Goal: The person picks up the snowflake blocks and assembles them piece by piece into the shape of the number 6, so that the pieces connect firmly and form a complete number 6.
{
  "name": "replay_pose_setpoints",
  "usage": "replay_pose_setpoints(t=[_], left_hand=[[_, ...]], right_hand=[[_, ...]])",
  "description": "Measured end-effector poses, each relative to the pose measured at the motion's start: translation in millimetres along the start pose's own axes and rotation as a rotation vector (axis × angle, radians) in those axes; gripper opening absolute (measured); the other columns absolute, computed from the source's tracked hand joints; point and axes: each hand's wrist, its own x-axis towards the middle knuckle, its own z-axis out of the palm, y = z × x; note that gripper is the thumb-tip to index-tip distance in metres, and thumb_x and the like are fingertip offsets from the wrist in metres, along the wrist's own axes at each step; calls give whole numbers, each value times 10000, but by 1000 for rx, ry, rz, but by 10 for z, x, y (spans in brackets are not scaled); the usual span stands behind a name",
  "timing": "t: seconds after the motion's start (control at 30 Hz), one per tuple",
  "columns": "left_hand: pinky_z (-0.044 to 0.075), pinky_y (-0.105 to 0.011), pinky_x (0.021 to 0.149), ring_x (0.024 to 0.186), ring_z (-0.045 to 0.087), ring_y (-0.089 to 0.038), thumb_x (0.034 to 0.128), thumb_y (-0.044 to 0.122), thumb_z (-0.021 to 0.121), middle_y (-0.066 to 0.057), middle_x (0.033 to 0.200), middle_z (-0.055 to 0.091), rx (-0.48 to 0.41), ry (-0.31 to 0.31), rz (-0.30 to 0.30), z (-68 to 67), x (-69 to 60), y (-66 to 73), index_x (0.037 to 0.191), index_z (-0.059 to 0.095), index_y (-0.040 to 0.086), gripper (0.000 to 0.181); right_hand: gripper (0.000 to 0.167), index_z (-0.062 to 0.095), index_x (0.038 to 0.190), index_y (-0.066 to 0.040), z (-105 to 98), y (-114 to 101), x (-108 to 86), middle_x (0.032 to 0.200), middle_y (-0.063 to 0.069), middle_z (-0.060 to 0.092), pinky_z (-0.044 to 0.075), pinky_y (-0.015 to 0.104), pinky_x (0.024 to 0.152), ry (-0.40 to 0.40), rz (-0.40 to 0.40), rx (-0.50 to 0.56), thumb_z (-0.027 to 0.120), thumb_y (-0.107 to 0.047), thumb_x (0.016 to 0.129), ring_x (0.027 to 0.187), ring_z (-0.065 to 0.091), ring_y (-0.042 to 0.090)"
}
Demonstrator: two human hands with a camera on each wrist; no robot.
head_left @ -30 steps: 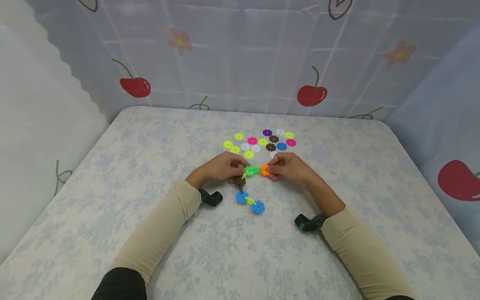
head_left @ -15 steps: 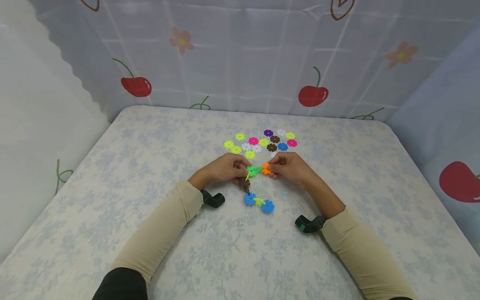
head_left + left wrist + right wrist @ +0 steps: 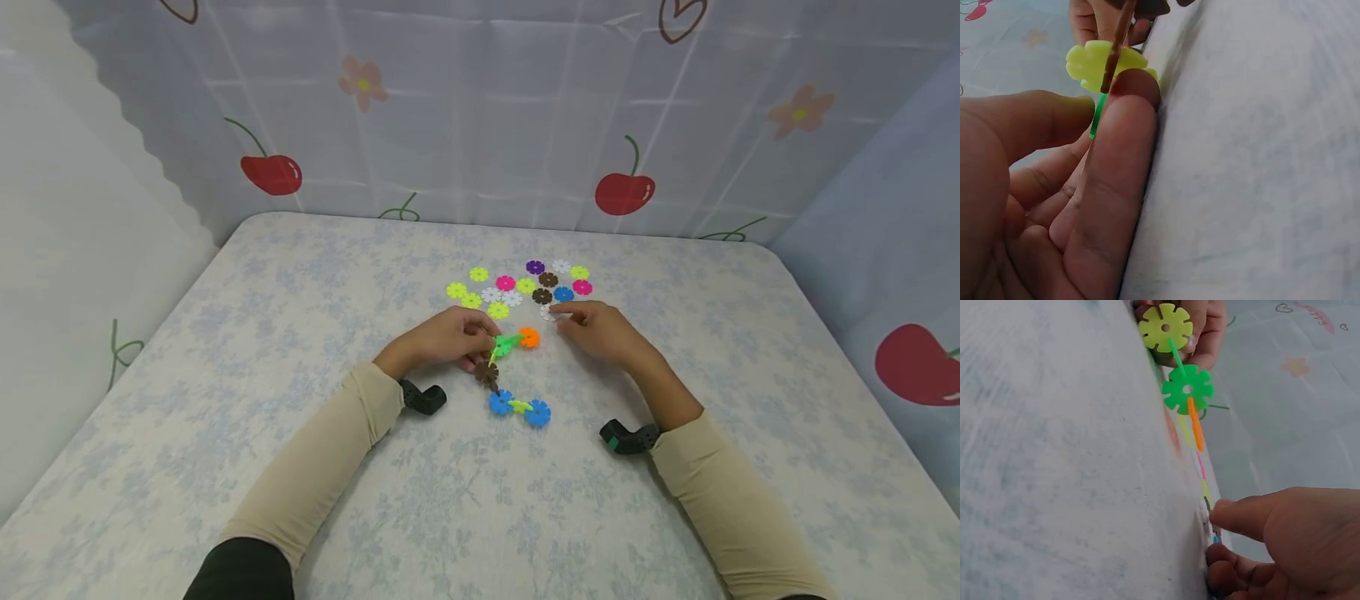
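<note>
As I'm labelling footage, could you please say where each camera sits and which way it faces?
Head: on the head, facing forward and down at the table; left hand, right hand and beige sleeves show.
Left wrist: on that wrist, facing the notched yellow disc; left thumb and fingers show, right hand beyond.
Right wrist: on that wrist, facing the notched green disc past the right thumb; left hand beyond.
Shared: head and right wrist both show the orange disc.
</note>
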Motion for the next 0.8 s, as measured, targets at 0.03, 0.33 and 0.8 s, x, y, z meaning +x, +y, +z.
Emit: replay_pose_setpoints(t=[0.03, 0.33, 0.8], left_hand=[[588, -359, 701, 783, 655, -242, 1025, 129, 609, -122, 938, 684, -5, -5, -1, -4, -1, 0, 1186, 673, 50, 190], [592, -370, 690, 736, 674, -251, 1021, 140, 626, -141, 914, 695, -7, -5, -6, -68, -24, -14, 1148, 687, 38, 174], [552, -342, 687, 687, 628, -231, 1011, 167, 641, -75, 1011, 680, 160, 11, 67, -92, -32, 8, 1283, 686, 99, 283]], right_hand=[[337, 657, 1362, -132, -12, 6, -1, 1049, 137, 626, 444, 365, 695, -8, -8, -22, 580, -208, 1043, 836, 531, 278], [264, 654, 1230, -9, -56, -4, -15, 1047, 167, 599, 488, 432, 806, 10, -31, -75, 661, -120, 990, 920, 541, 309], [94, 660, 1000, -32, -49, -113, -59, 948, 120, 666, 547, 321, 726, -68, 4, 145, 706, -106, 965, 801, 636, 253]])
